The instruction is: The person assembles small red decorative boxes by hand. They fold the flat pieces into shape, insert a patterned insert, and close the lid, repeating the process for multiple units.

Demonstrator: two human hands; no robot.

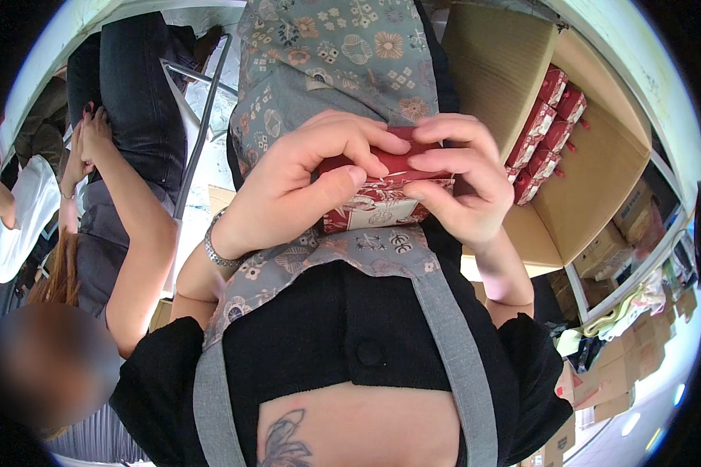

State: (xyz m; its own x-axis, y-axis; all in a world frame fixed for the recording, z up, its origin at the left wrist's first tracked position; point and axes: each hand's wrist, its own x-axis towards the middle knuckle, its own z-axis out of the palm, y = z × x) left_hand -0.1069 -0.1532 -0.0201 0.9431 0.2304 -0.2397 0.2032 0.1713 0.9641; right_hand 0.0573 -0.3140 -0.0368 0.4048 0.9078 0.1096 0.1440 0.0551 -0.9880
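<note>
A small red gift box (378,212) with a white pattern and a pale label on its side is held in front of my lap. My left hand (308,167) grips its upper left edge, thumb and fingertips bent together at the top flap. At the box's right end, my right hand (471,183) has its thumb on the front and its fingers curled over the top. The underside of the box is hidden.
To the right stands a large open cardboard carton (600,194) with several similar red boxes (541,140) inside. At the left a person in dark trousers (136,101) sits with clasped hands, beside a metal frame (204,117). More cartons (615,373) are stacked at the lower right.
</note>
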